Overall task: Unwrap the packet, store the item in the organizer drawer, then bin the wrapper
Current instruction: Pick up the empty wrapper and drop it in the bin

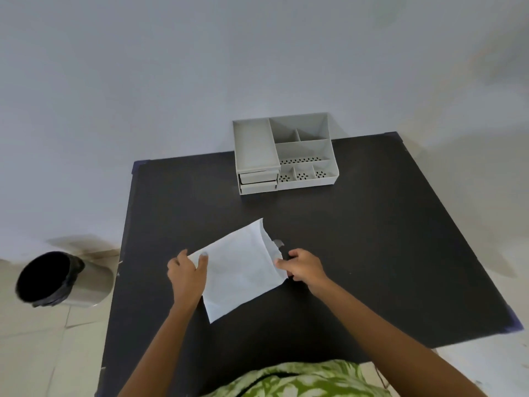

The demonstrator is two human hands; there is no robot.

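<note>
A white paper wrapper [240,270] lies spread on the black table [372,253], one edge folded up at its right. My left hand [186,275] pinches its left corner. My right hand [305,266] grips its right edge; a small grey item [278,242] shows just behind that edge, mostly hidden. The grey organizer [286,156] stands at the table's far edge, with two small drawers [258,182] at its front left, both pushed in or nearly so.
A round metal bin [57,280] with a black liner stands on the tiled floor left of the table. A plain wall rises behind the organizer. The table's edges run close on the left and right.
</note>
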